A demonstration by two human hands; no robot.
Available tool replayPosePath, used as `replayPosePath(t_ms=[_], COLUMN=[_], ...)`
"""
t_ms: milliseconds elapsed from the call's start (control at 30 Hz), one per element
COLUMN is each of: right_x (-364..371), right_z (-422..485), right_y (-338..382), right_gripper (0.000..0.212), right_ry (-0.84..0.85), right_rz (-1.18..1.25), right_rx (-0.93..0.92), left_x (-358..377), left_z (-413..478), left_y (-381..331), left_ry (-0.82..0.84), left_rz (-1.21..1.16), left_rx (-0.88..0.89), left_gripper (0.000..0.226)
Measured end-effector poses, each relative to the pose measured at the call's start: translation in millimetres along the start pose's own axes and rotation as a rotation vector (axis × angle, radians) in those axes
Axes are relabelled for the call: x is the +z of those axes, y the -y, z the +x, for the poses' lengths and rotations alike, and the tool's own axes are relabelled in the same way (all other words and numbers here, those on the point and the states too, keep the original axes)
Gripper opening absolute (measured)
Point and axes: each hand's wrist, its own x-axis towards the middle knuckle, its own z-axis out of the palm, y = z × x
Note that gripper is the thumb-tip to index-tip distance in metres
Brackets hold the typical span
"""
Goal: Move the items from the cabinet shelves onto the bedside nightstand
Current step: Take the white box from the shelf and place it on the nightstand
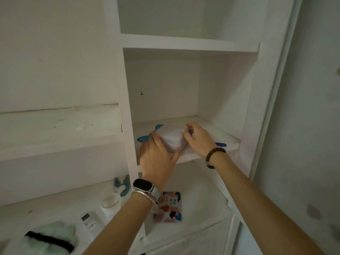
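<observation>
A white pack with blue wing-like edges (171, 138) lies on the middle cabinet shelf (226, 138). My left hand (158, 155) grips its near left side, and my right hand (198, 138) holds its right end. Both hands close around the pack, which still rests on the shelf board. A pink and blue sachet (168, 207) lies on the lower shelf under my left wrist. To the left, on the nightstand top (55, 205), sit a white remote (90, 221), a stack of white cups (110, 203), a teal clip (121, 184) and a green fluffy item with a black band (49, 238).
The cabinet's upper shelf (189, 43) shows nothing on it. A white ledge (55, 129) runs along the wall left of the cabinet. The cabinet's white side panel (265, 107) stands close to the right of my right arm.
</observation>
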Motion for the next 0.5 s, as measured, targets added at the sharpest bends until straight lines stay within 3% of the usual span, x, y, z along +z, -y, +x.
replayPosePath(t_ms=[300,500], right_x=[4,7], right_z=[7,2], right_y=[3,10], right_gripper=[0.043,0.045], right_ry=[-0.006,-0.009], right_rz=[0.008,0.070], right_rx=[0.040,0.076], left_x=[7,4], left_z=[7,11], left_y=[-4,-5], left_ry=[-0.013,-0.056], left_rz=[0.003,-0.120], left_rx=[-0.094,-0.062], left_gripper=[0.114,0.092])
